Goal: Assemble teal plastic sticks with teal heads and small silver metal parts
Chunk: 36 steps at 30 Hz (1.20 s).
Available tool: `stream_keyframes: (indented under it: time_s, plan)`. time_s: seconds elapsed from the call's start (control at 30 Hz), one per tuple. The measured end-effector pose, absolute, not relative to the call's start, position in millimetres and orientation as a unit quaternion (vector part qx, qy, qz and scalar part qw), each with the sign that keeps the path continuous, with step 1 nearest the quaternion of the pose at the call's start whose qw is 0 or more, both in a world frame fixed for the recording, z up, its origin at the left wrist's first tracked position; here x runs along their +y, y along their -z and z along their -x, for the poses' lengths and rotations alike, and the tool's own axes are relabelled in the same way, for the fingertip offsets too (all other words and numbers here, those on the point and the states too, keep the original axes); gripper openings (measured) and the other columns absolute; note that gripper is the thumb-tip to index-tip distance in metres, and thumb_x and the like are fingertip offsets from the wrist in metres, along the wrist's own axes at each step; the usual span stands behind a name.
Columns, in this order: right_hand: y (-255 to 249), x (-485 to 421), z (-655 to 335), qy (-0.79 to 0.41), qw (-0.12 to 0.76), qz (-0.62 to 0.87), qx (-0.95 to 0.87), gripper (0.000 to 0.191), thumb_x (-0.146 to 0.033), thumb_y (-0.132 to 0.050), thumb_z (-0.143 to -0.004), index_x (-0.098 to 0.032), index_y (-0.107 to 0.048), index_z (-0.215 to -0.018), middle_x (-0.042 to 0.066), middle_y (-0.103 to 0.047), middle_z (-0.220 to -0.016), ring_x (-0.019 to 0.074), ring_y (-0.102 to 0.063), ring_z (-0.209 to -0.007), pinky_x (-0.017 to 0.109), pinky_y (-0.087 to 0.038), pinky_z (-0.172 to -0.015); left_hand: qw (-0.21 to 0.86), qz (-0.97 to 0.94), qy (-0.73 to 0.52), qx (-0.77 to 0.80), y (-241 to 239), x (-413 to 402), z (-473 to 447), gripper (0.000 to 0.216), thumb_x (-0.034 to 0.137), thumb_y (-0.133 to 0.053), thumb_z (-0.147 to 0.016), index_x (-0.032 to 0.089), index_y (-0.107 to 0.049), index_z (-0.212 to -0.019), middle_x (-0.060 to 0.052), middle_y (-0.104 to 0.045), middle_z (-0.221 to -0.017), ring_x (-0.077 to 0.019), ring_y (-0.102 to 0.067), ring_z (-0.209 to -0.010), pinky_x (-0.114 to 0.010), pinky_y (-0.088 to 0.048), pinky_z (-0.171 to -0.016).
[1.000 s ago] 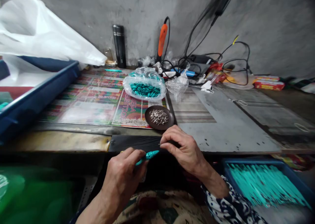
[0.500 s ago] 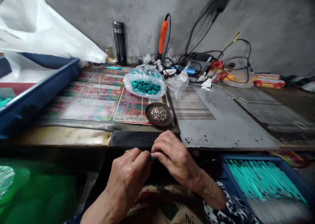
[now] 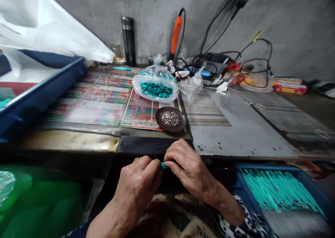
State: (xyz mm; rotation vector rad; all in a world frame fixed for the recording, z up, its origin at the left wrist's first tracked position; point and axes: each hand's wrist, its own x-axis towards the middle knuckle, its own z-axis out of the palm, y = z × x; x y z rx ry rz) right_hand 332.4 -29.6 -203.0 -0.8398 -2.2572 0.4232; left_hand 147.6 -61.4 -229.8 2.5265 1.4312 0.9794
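A small teal piece [image 3: 163,165] shows between my fingertips, just below the table's front edge; most of it is hidden. My left hand [image 3: 140,178], with a ring on one finger, pinches it from the left. From the other side, the thumb and forefinger of my right hand [image 3: 187,166] close on the same piece. Beyond my hands stands a brown dish [image 3: 158,121] heaped with tiny silvery metal parts [image 3: 170,119]. Behind the dish, an open clear plastic bag [image 3: 136,86] holds many flat teal pieces [image 3: 157,90].
At lower right, a blue tray [image 3: 239,168] holds rows of long teal sticks [image 3: 277,189]. A larger blue bin [image 3: 52,88] with white sheeting stands at left. Along the wall are a black flask [image 3: 128,41], an orange-handled tool [image 3: 176,36] and tangled cables. Green plastic [image 3: 44,203] lies lower left.
The view has shifted slightly. More of the teal piece shows between my fingertips, and my right fingers have moved a little. Both hands keep their pinch.
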Motion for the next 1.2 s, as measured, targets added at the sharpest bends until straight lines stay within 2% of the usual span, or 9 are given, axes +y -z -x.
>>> stream_keyframes:
  time_s: [0.2,0.37,0.5,0.73,0.9,1.0,1.2]
  plan:
    - [204.6,-38.6,-326.2,-0.021,0.309,0.324,-0.894,0.015,-0.002,-0.048,-0.092,-0.011,-0.058,-0.086,0.012,-0.059,-0.084,0.0247,-0.052,-0.085,0.043,-0.046,-0.081,0.017,-0.829,-0.318,0.459,231.5,-60.7,-146.9,0.02,0.015,-0.047,-0.093,0.018,-0.067,-0.09,-0.002,-0.063,-0.068,-0.0178,-0.063,-0.057,-0.027,-0.049,-0.053]
    - [208.5,-44.2,-325.5,0.007,0.311,0.324,-0.893,0.017,-0.001,-0.047,-0.092,-0.008,-0.062,-0.089,0.013,-0.061,-0.086,0.0258,-0.053,-0.087,0.044,-0.048,-0.081,0.015,-0.824,-0.333,0.458,233.7,-58.7,-147.4,0.024,0.013,-0.045,-0.093,0.02,-0.06,-0.076,-0.002,-0.062,-0.066,-0.0179,-0.064,-0.056,-0.027,-0.051,-0.054]
    - [218.4,-47.2,-327.1,0.024,0.339,0.298,-0.892,0.018,-0.001,-0.046,-0.093,-0.005,-0.062,-0.1,0.015,-0.065,-0.093,0.0275,-0.056,-0.094,0.044,-0.049,-0.085,0.003,-0.825,-0.348,0.445,235.2,-56.7,-148.9,0.024,0.012,-0.043,-0.093,0.02,-0.059,-0.076,-0.002,-0.062,-0.067,-0.0167,-0.062,-0.054,-0.026,-0.051,-0.051]
    - [223.0,-40.6,-325.3,-0.079,0.43,0.327,-0.838,0.015,-0.003,-0.051,-0.093,-0.015,-0.06,-0.093,0.008,-0.064,-0.083,0.0206,-0.058,-0.08,0.036,-0.053,-0.076,-0.025,-0.826,-0.356,0.437,234.4,-54.5,-151.5,0.027,0.011,-0.04,-0.094,0.019,-0.061,-0.078,-0.002,-0.062,-0.065,-0.0157,-0.063,-0.053,-0.024,-0.051,-0.05]
    - [218.4,-39.6,-326.3,-0.106,0.41,0.301,-0.854,0.016,-0.003,-0.052,-0.093,-0.015,-0.062,-0.096,0.008,-0.065,-0.088,0.0202,-0.058,-0.085,0.035,-0.053,-0.078,-0.024,-0.82,-0.362,0.443,233.5,-54.4,-150.7,0.027,0.013,-0.041,-0.095,0.019,-0.063,-0.081,-0.002,-0.064,-0.066,-0.0153,-0.064,-0.056,-0.024,-0.052,-0.054]
    - [218.5,-38.7,-326.6,-0.139,0.431,0.309,-0.836,0.013,-0.005,-0.055,-0.093,-0.016,-0.062,-0.092,0.007,-0.065,-0.086,0.0192,-0.059,-0.083,0.034,-0.051,-0.078,-0.03,-0.821,-0.36,0.441,234.6,-55.5,-151.4,0.026,0.014,-0.042,-0.096,0.019,-0.063,-0.081,-0.003,-0.065,-0.069,-0.0157,-0.065,-0.059,-0.024,-0.051,-0.055]
    - [214.9,-34.5,-325.9,-0.342,0.444,0.403,-0.724,0.013,-0.015,-0.067,-0.088,-0.017,-0.062,-0.076,0.002,-0.061,-0.08,0.0143,-0.059,-0.075,0.024,-0.046,-0.066,-0.026,-0.81,-0.377,0.449,237.2,-58.1,-155.1,0.025,0.016,-0.042,-0.098,0.019,-0.064,-0.085,-0.004,-0.067,-0.073,-0.016,-0.063,-0.06,-0.026,-0.049,-0.056]
